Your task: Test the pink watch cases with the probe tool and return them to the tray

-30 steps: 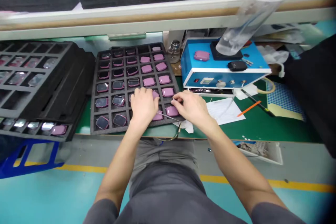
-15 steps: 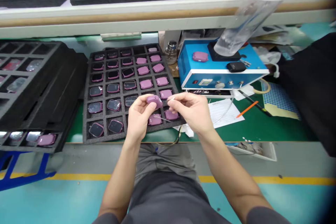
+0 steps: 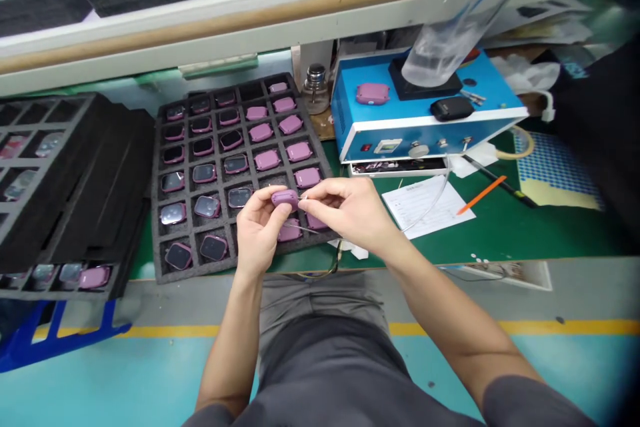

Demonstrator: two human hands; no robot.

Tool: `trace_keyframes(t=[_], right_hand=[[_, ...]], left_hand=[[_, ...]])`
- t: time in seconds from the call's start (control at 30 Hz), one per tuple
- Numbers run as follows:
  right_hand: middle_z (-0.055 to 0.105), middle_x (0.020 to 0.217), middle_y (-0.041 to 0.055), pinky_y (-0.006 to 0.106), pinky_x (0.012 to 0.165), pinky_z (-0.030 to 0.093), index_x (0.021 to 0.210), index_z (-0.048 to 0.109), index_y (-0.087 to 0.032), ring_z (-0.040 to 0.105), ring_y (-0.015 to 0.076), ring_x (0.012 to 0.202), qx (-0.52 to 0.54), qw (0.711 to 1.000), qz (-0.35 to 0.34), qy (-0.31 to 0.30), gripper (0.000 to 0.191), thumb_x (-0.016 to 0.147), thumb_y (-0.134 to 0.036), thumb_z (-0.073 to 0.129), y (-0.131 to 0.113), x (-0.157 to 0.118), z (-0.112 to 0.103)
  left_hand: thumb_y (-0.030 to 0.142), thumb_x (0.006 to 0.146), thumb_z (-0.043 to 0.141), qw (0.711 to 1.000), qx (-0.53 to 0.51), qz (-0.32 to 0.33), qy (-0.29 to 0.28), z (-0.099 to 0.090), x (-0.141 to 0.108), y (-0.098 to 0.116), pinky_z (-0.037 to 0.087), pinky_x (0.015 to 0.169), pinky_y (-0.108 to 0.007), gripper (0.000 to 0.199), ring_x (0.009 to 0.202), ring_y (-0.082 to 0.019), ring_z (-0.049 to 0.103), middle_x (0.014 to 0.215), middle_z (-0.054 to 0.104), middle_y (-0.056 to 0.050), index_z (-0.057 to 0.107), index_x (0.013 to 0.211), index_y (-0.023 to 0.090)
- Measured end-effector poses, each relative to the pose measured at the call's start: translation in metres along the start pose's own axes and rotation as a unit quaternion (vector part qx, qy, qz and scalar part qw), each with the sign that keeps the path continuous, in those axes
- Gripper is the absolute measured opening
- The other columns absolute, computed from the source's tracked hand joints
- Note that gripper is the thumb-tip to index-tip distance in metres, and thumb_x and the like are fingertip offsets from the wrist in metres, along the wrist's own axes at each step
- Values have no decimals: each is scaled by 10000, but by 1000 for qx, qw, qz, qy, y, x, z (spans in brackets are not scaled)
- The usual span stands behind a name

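Note:
My left hand (image 3: 257, 230) is closed around the edges of a purple smartwatch case (image 3: 285, 198), held above the foam tray. At its right side, the thumb and fingertips of my right hand (image 3: 355, 210) are pinched together on a tiny pale piece, too small to name. From below that hand a thin metal rod (image 3: 301, 229) points left, in line with a clear hose (image 3: 435, 200) from the blue machine. The black foam tray (image 3: 155, 240) lies under both hands. It holds several purple watches, some screen up on the left, others back up on the right.
A blue machine (image 3: 435, 137) at the right back carries a clear cylinder (image 3: 433, 57), a purple watch case (image 3: 373, 93) and a black case (image 3: 451, 108). Stacked foam trays (image 3: 95, 180) stand left. Paper (image 3: 425, 207) and an orange stick (image 3: 481, 195) lie right. A shelf edge (image 3: 280, 13) crosses above.
The view has shifted and tilted slightly. My right fingertips are now closer to the watch case, meeting its right side. The case is turned a little in my left hand.

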State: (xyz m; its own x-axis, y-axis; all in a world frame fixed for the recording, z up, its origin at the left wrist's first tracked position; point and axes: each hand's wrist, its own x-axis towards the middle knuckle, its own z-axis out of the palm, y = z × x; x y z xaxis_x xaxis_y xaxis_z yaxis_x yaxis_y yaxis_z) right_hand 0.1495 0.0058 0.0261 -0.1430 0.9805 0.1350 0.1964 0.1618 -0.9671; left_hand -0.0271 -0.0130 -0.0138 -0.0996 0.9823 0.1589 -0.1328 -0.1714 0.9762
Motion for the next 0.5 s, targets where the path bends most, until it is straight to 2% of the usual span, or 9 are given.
trace_keyframes(t=[0.23, 0.4, 0.5], right_hand=[[798, 730, 39, 269, 588, 514, 758, 836, -186, 683, 165, 626, 38, 997, 30, -59, 123, 777, -299, 792, 4, 3, -3], [824, 789, 45, 287, 628, 538, 781, 848, -205, 713, 183, 667, 8, 1000, 16, -24, 121, 784, -319, 806, 5, 4, 2], [829, 808, 46, 287, 609, 539, 826, 858, -209, 709, 180, 651, 7, 999, 20, -40, 143, 794, -338, 804, 6, 4, 2]], left_hand=[[394, 867, 828, 1000, 6, -12, -8, -1, -1, -1, 595, 945, -346, 282, 1014, -208, 731, 1098, 762, -59, 764, 1117, 279], [370, 884, 814, 1000, 14, 4, -1, 0, -2, 1, 583, 967, -335, 244, 1036, -199, 728, 1108, 760, -47, 761, 1109, 296], [400, 908, 784, 999, 41, 14, 6, 1, -4, 4, 578, 957, -342, 247, 1036, -209, 718, 1111, 745, -53, 742, 1125, 291]])
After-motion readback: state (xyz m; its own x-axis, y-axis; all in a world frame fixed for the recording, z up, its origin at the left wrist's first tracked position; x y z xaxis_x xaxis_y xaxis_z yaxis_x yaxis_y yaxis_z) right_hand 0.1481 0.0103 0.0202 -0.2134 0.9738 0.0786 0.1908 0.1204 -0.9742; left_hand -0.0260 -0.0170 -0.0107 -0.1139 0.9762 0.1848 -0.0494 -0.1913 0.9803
